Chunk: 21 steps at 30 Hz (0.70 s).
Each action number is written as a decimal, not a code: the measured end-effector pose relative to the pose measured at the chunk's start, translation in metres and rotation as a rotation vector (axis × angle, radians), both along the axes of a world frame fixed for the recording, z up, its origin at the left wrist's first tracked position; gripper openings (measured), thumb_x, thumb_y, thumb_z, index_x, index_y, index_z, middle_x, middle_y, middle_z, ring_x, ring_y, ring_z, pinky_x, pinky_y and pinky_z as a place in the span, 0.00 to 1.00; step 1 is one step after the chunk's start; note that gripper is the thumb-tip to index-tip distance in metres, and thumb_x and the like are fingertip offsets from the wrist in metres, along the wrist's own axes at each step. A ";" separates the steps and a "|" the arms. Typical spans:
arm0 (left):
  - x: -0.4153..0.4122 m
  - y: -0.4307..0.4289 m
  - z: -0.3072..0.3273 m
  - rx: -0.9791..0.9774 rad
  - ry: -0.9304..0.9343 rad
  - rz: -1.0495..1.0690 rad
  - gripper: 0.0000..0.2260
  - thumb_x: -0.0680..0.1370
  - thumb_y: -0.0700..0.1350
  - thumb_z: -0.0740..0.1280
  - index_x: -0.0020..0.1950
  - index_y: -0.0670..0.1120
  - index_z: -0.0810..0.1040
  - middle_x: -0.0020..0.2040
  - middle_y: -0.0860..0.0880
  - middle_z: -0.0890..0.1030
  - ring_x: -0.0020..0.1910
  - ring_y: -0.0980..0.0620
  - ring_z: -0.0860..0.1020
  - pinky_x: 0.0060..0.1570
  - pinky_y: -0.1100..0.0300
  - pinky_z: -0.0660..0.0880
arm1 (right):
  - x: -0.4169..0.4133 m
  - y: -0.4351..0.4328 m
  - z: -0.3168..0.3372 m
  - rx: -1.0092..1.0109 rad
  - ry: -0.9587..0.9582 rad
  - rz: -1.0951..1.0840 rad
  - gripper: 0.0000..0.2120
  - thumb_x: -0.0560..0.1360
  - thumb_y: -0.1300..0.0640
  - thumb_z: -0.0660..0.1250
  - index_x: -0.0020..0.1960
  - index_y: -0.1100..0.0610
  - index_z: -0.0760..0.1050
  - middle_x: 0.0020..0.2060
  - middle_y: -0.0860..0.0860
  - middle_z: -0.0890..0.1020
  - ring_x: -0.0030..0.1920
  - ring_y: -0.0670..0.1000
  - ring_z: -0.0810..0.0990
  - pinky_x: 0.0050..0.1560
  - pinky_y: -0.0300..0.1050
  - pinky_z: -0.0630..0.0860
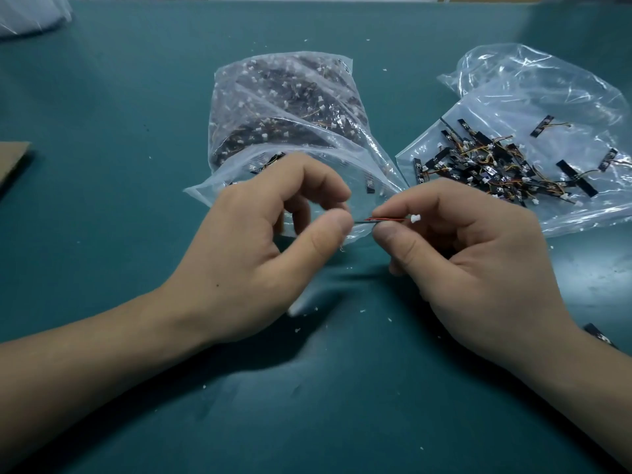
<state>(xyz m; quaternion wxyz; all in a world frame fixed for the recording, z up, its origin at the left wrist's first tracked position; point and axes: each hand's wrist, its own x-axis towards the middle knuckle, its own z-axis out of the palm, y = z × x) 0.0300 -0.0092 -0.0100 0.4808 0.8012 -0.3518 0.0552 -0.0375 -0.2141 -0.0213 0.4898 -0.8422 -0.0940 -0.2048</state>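
Grip: left hand [260,254] and right hand [478,268] pinch one red wire [386,219] | one white connector [416,218] | two bags [219,189] [513,73]

Items on the green mat [136,97], seen from beside the bench:

- Wire lead [386,219], thin, red and black, with a white connector [415,218] at one end. It is held level above the mat.
- Left hand [260,254]: pinches the lead's dark end.
- Right hand [478,261]: pinches the lead just beside the left thumb, with the connector over its fingers.
- Full clear bag [284,107], packed with dark strips, behind the hands.
- Open clear bag [547,97] to the right, holding loose black strips [496,165] with wires.
- Cardboard piece [13,162] at the left edge.
- White scraps [297,330], scattered.
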 end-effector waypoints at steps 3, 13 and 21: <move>0.000 0.000 0.000 0.041 0.052 -0.039 0.11 0.82 0.51 0.64 0.46 0.49 0.83 0.36 0.52 0.82 0.36 0.48 0.80 0.39 0.53 0.74 | 0.000 0.001 0.001 -0.043 -0.008 0.002 0.02 0.77 0.55 0.74 0.49 0.49 0.85 0.32 0.49 0.82 0.30 0.52 0.79 0.33 0.46 0.75; -0.002 -0.003 -0.002 0.119 -0.018 0.066 0.03 0.78 0.49 0.71 0.46 0.54 0.85 0.36 0.60 0.81 0.34 0.51 0.78 0.34 0.69 0.70 | 0.000 0.000 0.004 -0.056 0.037 0.065 0.07 0.78 0.54 0.73 0.55 0.47 0.86 0.32 0.39 0.81 0.27 0.45 0.76 0.33 0.31 0.70; 0.001 -0.001 -0.002 -0.003 0.047 0.076 0.04 0.80 0.44 0.71 0.47 0.52 0.84 0.36 0.59 0.84 0.33 0.58 0.80 0.34 0.71 0.70 | -0.003 0.000 0.005 -0.219 0.006 0.142 0.15 0.80 0.56 0.69 0.66 0.51 0.81 0.33 0.43 0.82 0.29 0.49 0.79 0.34 0.43 0.75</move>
